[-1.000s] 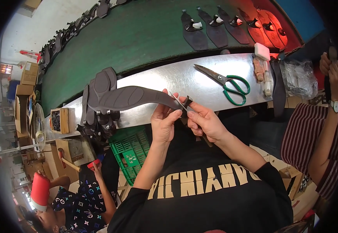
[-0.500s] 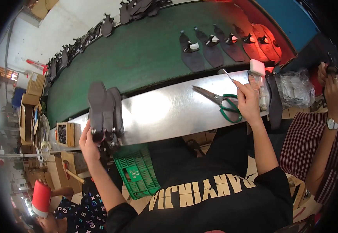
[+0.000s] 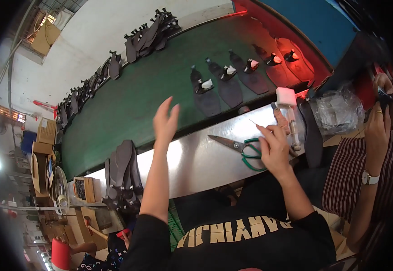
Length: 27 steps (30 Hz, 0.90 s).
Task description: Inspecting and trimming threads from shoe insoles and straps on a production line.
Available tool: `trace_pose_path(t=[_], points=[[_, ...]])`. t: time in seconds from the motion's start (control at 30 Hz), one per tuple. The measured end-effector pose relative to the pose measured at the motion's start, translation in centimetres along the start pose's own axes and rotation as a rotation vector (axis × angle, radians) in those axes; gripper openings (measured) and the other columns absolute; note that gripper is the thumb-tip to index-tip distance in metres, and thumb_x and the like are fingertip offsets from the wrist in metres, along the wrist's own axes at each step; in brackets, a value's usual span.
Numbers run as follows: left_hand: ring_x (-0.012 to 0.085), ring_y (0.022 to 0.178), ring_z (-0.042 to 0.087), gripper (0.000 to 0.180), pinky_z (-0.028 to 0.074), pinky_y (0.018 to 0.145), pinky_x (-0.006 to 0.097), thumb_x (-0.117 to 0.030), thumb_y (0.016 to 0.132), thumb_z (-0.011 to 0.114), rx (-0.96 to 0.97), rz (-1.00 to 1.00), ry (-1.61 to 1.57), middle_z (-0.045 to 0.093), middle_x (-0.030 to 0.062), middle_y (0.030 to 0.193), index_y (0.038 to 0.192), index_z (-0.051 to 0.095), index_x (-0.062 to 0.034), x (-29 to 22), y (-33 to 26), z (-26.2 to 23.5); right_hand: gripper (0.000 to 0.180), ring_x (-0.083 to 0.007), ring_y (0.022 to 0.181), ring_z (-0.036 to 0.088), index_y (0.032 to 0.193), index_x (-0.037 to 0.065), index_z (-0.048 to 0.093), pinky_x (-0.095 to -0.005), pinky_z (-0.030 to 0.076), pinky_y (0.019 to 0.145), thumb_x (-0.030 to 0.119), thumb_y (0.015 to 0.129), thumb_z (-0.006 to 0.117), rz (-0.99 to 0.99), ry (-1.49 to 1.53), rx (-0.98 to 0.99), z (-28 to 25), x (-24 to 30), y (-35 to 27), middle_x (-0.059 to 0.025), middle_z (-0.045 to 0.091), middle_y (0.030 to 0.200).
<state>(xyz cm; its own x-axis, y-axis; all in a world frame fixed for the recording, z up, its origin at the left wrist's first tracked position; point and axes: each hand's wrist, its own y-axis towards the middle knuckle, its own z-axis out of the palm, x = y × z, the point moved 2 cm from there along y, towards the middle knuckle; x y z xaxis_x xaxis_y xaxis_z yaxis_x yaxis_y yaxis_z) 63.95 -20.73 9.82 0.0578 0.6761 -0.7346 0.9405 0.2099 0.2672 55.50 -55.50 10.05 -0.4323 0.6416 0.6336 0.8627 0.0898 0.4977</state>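
Right hand (image 3: 274,147) covers the near handle loop of the one pair of green-handled scissors (image 3: 239,147), fingers curled, thumb and forefinger pinching something thin as a needle, too fine to identify. Left hand (image 3: 165,121) hangs in the air, fingers spread, holding nothing, above the steel bench (image 3: 196,162). Beyond its fingertips, five dark soles (image 3: 219,88) lie on the green belt (image 3: 128,104). Below its wrist, a stack of soles (image 3: 122,174), count unclear.
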Motion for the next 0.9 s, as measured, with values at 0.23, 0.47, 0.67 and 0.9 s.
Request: trace_pose_path(t=[0.23,0.47,0.67,0.9], points=[[0.0434,0.130,0.042,0.046,0.029,0.104,0.061,-0.044,0.086,0.063,0.026,0.056,0.313,0.048,0.0208,0.139,0.122,0.059,-0.0151,3.8,7.4,10.8,0.032,-0.0291,0.083,0.054,0.108,0.005,0.068,-0.0356,0.045,0.071,-0.004,0.078,0.062,-0.001,0.197,0.123,-1.6,3.3,-1.4,-0.0122,0.057,0.092],[0.0392,0.104,0.057,0.027,0.048,0.087,0.042,-0.031,0.082,0.070,-0.231,0.121,0.514,0.059,0.0167,0.112,0.099,0.067,-0.0104,-0.9,1.8,12.2,0.030,-0.0283,0.082,0.056,0.107,0.004,0.068,-0.0343,0.047,0.071,-0.005,0.078,0.063,0.049,0.199,0.156,-1.7,2.3,-2.0,-0.0123,0.058,0.094],[0.0204,0.093,0.059,0.024,0.048,0.078,0.030,-0.011,0.075,0.076,-0.285,0.161,-0.269,0.056,0.0103,0.111,0.099,0.072,-0.0086,-4.5,0.5,6.6,0.019,-0.0214,0.085,0.060,0.100,0.000,0.067,-0.0307,0.049,0.073,-0.002,0.082,0.062,0.125,0.495,0.161,-1.6,4.1,0.0,-0.0114,0.062,0.097],[0.0134,0.097,0.061,0.025,0.050,0.084,0.026,0.005,0.078,0.071,0.535,-0.344,-1.050,0.064,0.0095,0.116,0.102,0.070,-0.0007,-11.8,-14.5,-1.7,0.070,-0.0338,0.128,0.048,0.133,-0.006,0.041,-0.0456,0.033,0.110,0.030,0.082,0.072,0.395,1.590,0.329,1.4,6.8,0.8,-0.0222,0.047,0.138]])
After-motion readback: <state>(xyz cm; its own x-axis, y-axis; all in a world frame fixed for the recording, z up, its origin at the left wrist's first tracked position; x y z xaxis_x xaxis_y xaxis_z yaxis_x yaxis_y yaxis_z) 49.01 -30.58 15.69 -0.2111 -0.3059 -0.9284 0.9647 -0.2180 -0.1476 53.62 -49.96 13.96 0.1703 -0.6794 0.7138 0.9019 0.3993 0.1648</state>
